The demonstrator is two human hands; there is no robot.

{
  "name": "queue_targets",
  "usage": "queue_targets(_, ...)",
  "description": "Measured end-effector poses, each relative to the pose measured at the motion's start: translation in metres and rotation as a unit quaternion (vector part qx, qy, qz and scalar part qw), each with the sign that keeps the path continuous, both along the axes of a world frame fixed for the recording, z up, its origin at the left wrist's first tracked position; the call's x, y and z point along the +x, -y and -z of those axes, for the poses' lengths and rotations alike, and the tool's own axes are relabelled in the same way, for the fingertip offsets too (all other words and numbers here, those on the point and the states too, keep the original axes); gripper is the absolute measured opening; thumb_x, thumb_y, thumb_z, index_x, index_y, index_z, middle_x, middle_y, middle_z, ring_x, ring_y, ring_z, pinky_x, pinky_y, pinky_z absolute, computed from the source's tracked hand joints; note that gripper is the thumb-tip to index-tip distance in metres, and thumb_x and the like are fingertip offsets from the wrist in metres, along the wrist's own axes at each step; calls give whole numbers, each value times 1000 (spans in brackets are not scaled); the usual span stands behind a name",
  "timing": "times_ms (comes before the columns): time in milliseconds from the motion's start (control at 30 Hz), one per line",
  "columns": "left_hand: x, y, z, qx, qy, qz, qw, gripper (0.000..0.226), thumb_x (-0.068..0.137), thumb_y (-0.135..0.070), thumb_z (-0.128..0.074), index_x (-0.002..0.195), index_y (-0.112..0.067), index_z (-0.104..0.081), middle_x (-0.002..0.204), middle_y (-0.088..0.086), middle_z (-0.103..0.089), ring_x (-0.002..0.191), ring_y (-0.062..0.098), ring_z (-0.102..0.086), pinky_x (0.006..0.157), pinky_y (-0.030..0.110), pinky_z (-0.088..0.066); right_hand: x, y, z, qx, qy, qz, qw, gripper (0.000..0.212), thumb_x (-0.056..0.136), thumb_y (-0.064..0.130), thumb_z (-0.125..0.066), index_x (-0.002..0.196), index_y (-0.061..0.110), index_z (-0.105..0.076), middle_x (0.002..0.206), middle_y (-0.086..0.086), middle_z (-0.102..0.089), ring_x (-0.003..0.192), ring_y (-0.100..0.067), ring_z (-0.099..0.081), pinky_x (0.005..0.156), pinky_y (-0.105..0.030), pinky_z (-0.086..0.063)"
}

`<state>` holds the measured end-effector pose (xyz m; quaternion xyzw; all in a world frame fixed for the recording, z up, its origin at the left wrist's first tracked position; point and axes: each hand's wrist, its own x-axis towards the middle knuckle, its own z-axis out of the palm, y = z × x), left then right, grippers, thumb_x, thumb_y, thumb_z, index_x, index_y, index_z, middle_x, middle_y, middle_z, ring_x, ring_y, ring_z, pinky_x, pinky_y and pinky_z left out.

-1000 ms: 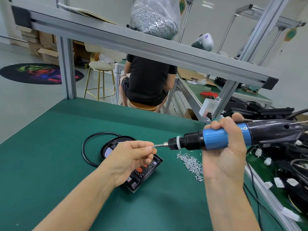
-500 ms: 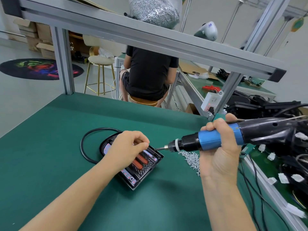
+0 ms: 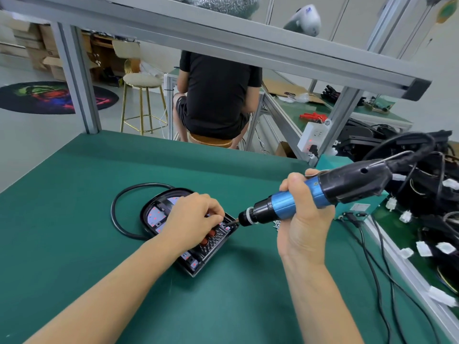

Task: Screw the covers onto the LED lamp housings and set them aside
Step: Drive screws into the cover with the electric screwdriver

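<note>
A black LED lamp housing (image 3: 198, 254) lies on the green table (image 3: 74, 219), its black cable (image 3: 119, 219) looped to the left. My left hand (image 3: 193, 217) rests on top of the housing with its fingers curled, fingertips pinched beside the driver's bit; a screw there is too small to make out. My right hand (image 3: 301, 219) grips a blue and black electric screwdriver (image 3: 310, 197), tilted down to the left. Its bit tip touches the housing's right corner. A few loose screws (image 3: 277, 223) show under the driver.
More black lamp housings with white connectors (image 3: 422, 207) are piled at the right, past the table's aluminium edge. Cables (image 3: 372, 256) trail along that side. A teal box (image 3: 357, 207) stands behind my right hand. A person in black (image 3: 218, 95) sits beyond the far edge.
Both hands have come down from mid-air. The left hand now rests on the housing, and the screwdriver has tilted downward until its bit reaches the housing's right corner.
</note>
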<state>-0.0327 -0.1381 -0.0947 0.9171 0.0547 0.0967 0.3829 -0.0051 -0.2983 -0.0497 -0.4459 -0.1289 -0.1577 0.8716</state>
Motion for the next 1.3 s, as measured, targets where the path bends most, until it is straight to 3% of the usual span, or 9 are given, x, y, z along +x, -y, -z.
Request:
queue_targets(200,1,1,-2,-18,-12,-5,1000,17,87,-8,-62,76,-20,-66,78,-1,-62,50,9,-63,42,23,-52,2,-2,3,-16,2,-11,1000,27,73,5,-67,67,31,-61,67,3,-54,66,-15,-54,66,-24,-47)
queue_targets(400,1,1,-4,-31,-34,-12,999,13,88,-7,-62,80,-16,-68,77,3,-67,48,6,-62,42,23,-52,1,1,2,-20,12,-33,999,29,74,5,-66,66,32,-60,67,7,-55,67,-13,-54,69,-23,-47)
queue_targets(567,0,7,-12,-49,-7,-35,998,11,86,-9,-64,79,-16,-70,73,4,-68,52,16,-63,43,24,-51,-1,16,-1,29,-2,5,1000,24,78,8,-66,92,24,-55,71,3,-55,68,-14,-54,69,-22,-47)
queue_targets(700,1,31,-25,-59,54,0,997,15,82,-8,-69,72,-20,-70,66,-8,-67,56,1,-55,55,7,-42,4,50,-11,62,18,75,995,25,82,8,-62,102,19,-51,67,9,-56,68,-12,-52,73,-25,-45)
queue_targets(833,8,76,-21,-94,36,52,994,23,80,-9,-71,67,-28,-67,66,-7,-68,55,-3,-53,57,6,-40,4,85,-12,47,27,135,989,22,88,4,-61,100,19,-51,70,12,-57,67,-10,-54,74,-25,-46)
queue_targets(967,23,110,2,-133,-19,43,990,16,80,-8,-72,72,-23,-71,67,-7,-65,55,-3,-52,54,4,-37,1,109,-2,39,10,151,988,22,89,5,-62,104,18,-51,72,13,-59,70,-10,-54,78,-29,-47)
queue_targets(1067,32,120,20,-36,-45,21,998,11,83,-9,-66,83,-17,-74,74,-5,-64,70,9,-56,65,13,-41,0,119,5,28,1,174,984,22,91,2,-61,99,20,-52,72,15,-60,67,-7,-56,72,-23,-50)
queue_targets(1200,37,125,34,70,-13,24,997,15,87,-14,-60,89,-24,-72,87,-7,-62,94,16,-55,80,27,-45,4,126,17,34,-36,179,983,24,88,3,-66,95,24,-57,83,1,-55,68,-10,-58,75,-28,-48)
queue_targets(1300,42,126,38,151,-4,27,988,14,91,-22,-57,91,-27,-70,99,-5,-57,103,17,-50,87,31,-39,5,125,22,30,-45,167,984,23,81,8,-69,92,24,-57,91,-8,-53,69,-11,-57,76,-28,-47)
